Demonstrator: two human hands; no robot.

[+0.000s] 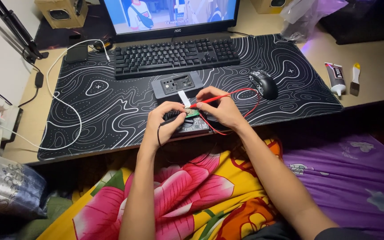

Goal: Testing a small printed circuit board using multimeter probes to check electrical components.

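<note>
Green circuit board (192, 113) sits pinched in the left hand (167, 120) at the mat's (112, 111) six o'clock edge; the right hand (221, 109) closes on a red probe (210, 100) touching it, mid-test; next contact needs steady aim

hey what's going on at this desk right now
A person seated at a desk is probing a small green circuit board. The left hand steadies the board with a black probe, and the right hand presses a red probe to it. This happens over a dark device at the near edge of a black patterned desk mat, with a grey opened casing, keyboard and mouse beyond.
</note>
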